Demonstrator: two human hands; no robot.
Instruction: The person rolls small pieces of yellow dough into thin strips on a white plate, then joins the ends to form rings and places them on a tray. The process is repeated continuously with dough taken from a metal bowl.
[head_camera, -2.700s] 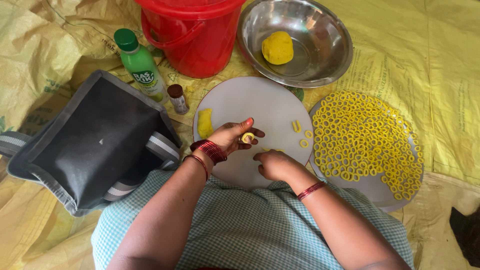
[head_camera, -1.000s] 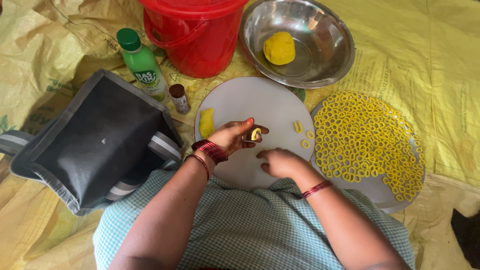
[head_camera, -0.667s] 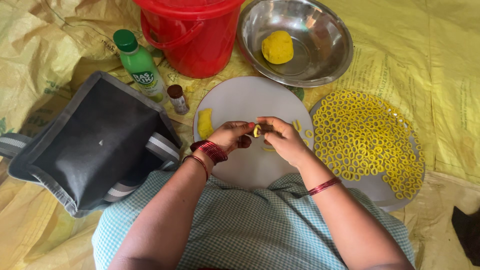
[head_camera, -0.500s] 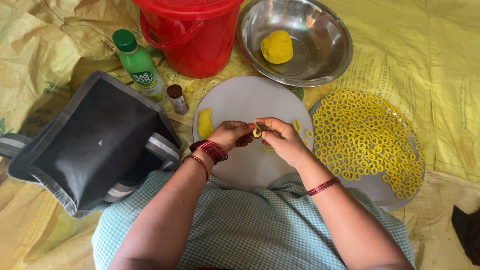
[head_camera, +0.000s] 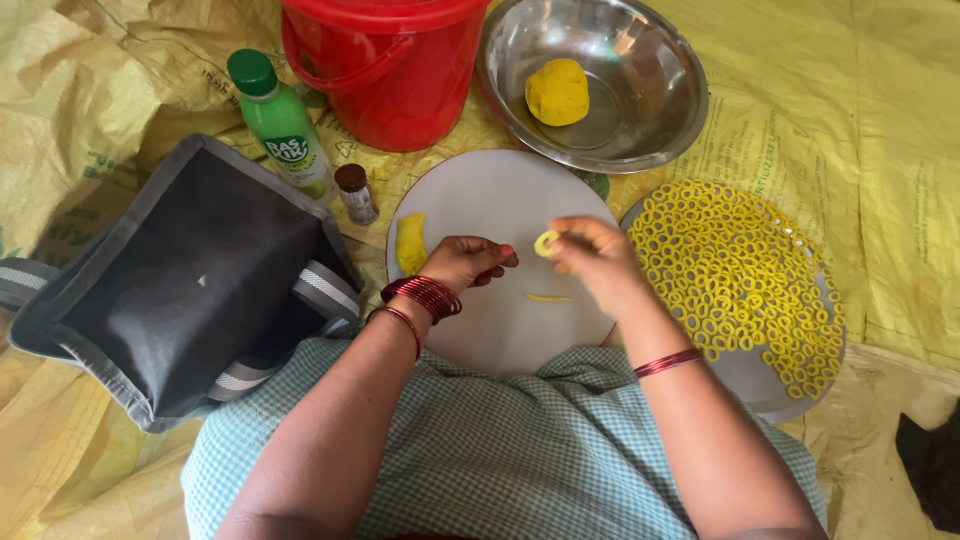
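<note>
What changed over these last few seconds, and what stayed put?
The small dough ring passed from the left hand to the right hand, which rose off the round white board to pinch it. The left hand is now empty. A thin dough strip lies on the board. Bowl, bucket, bottle and tray of rings stayed.

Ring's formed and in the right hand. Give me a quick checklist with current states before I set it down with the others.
1. Dough ring pinched in right hand fingertips: ok.
2. Ring closed, hole open: ok.
3. Left hand free, resting over white round board: ok.
4. Free space on tray of rings: ok, bare patch at its near edge.
5. Next dough strip ready on the board: ok.
6. Dough ball left in steel bowl: ok.
</note>
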